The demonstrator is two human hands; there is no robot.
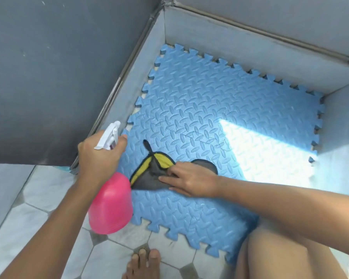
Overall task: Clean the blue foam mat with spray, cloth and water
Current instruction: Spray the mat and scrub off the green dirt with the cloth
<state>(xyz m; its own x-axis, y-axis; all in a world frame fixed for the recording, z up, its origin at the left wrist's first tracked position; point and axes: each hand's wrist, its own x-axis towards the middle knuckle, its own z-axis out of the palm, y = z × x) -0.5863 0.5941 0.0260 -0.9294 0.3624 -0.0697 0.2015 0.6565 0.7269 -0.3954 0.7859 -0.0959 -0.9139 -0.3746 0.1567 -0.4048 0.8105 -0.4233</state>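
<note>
A blue foam mat [220, 109] with puzzle-cut edges lies on the tiled floor in a walled corner. My left hand [98, 156] grips the neck of a pink spray bottle [111, 204] with a white trigger head, held over the mat's left edge, nozzle pointing away from me. A grey and yellow cloth [149, 174] lies bunched on the mat near its middle front. My right hand [189, 179] holds this cloth, fingers pressing on it and thumb curled at its yellow fold. Thin dark scribble marks show on the mat beyond the cloth.
Grey walls [240, 43] close the mat in at the back, left and right. A bright sun patch [270, 150] falls on the mat's right part. My bare foot [143, 262] stands on the white and grey floor tiles [38, 198], my knee [286, 256] at the lower right.
</note>
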